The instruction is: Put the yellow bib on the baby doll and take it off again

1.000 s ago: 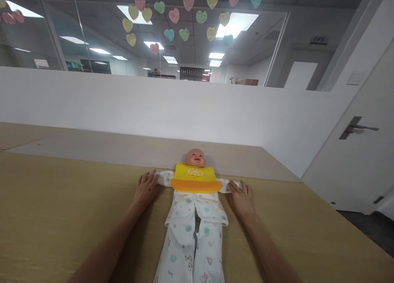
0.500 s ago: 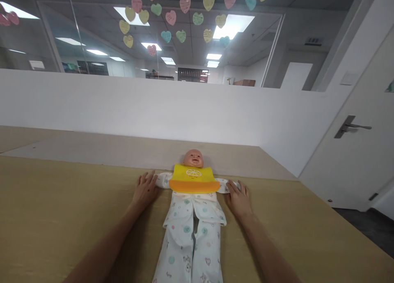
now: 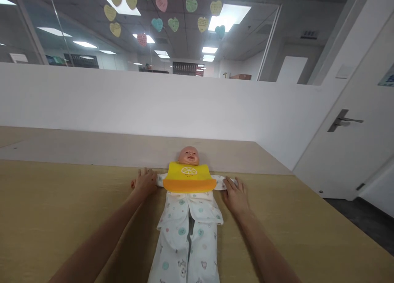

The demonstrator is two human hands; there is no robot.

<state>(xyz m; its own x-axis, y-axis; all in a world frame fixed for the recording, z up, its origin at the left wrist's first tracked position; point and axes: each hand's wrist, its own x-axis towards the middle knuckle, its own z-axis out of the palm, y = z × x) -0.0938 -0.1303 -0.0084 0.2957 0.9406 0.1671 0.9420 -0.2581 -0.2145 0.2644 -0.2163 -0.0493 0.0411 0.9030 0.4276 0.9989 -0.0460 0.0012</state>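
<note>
A baby doll (image 3: pixel 188 156) lies on its back, head away from me, arms stretched out sideways. It wears a white printed top (image 3: pixel 201 209), matching trousers (image 3: pixel 201 254) and a yellow bib (image 3: pixel 203 173) with an orange lower pocket. My left hand (image 3: pixel 145 184) is closed over the doll's sleeved arm on the left; the doll's small hand (image 3: pixel 133 183) shows beyond it. On the other side, my right hand (image 3: pixel 236 196) rests with fingers spread on the end of the sleeve (image 3: pixel 219 182). The doll's hand there is hidden, and the trouser legs run out of view below.
The doll lies on a tan table (image 3: pixel 277 217), with a paler strip (image 3: pixel 123 145) along its back. Behind stands a white wall (image 3: pixel 138 102) below glass with heart-shaped notes (image 3: pixel 161 3). To the right is a white door with a metal handle (image 3: pixel 341 120).
My left hand has shifted over the doll's arm, and the doll's hand now shows to its left. My right hand stays on the other sleeve. The view has tilted slightly.
</note>
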